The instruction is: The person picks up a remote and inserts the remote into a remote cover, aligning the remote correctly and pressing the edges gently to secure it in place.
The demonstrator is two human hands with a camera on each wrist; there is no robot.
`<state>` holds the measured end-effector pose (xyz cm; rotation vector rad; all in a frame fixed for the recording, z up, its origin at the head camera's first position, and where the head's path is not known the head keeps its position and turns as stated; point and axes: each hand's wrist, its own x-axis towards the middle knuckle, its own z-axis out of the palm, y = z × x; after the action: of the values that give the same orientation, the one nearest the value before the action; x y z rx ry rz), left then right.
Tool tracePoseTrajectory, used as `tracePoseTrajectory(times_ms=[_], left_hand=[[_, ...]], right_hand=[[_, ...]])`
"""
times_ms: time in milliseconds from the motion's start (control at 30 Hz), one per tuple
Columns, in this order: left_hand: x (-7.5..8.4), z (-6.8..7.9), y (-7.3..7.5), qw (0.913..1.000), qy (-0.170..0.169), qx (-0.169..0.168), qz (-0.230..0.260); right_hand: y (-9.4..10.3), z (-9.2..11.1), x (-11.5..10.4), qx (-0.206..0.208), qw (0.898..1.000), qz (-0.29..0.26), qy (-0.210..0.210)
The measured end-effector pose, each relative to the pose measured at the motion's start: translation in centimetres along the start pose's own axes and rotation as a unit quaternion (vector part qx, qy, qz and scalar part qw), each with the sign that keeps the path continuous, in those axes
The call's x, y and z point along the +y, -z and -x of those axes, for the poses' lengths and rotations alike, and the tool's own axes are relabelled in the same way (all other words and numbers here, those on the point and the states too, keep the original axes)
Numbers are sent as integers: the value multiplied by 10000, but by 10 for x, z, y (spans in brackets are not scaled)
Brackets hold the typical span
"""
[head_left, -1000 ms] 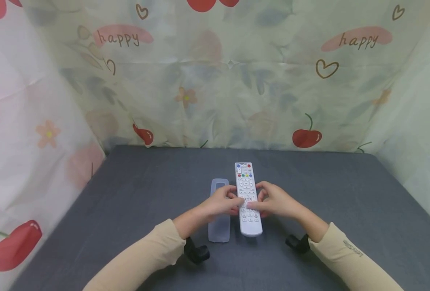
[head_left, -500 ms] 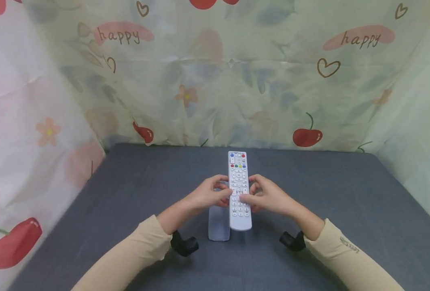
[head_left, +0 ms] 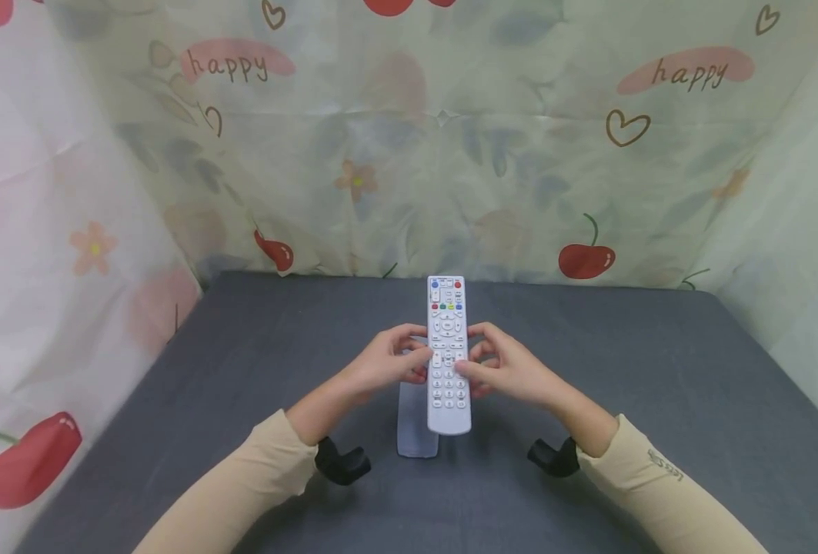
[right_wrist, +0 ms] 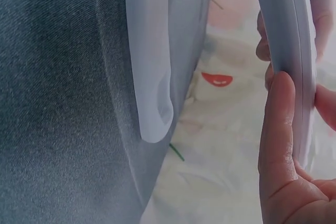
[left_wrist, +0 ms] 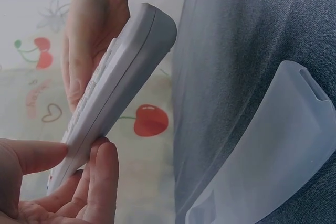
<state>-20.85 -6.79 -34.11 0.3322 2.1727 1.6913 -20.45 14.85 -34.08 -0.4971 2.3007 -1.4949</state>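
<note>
In the head view, a white remote [head_left: 447, 342] is held up off the dark tabletop [head_left: 609, 362], the left hand [head_left: 389, 358] pinching its nine o'clock edge, the right hand [head_left: 509, 368] its three o'clock edge. Towards seven o'clock, a translucent cover [head_left: 418, 425] lies on the tabletop, partly hidden.

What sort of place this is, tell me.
Probably a small recording booth: pale cherry-printed sheeting hangs on three sides of a dark grey fabric-covered table, with two small black wrist-worn devices in view.
</note>
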Motion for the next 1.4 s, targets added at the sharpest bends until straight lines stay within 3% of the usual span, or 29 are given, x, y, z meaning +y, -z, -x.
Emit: tracePoseTrajectory(times_ms=[300,600,833,1000,1167,1267,1400], left_hand=[[2,2,3,9998,-178,-88,47],[3,1,2,9991,-380,-80,186],[6,0,3,9988,-449,52,190],[7,0,1,9986,-417,289,125],[7,0,1,9989,-235,394,69],[7,0,1,9996,-118,251,78],[9,0,1,9992,19,-186,343]], right_hand=[[-2,-1,-1,169,9998,38,14],[-1,-2,-1,349,9989,108,295],[-1,1,-5,712,9948,374,619],[-2,0,-3,1066,9855,816,1039],[-4,0,-2,1483,9693,1379,1395],[-4,1,-3,1680,9628,1476,1517],[-4,1,-3,1873,9559,1486,1708]])
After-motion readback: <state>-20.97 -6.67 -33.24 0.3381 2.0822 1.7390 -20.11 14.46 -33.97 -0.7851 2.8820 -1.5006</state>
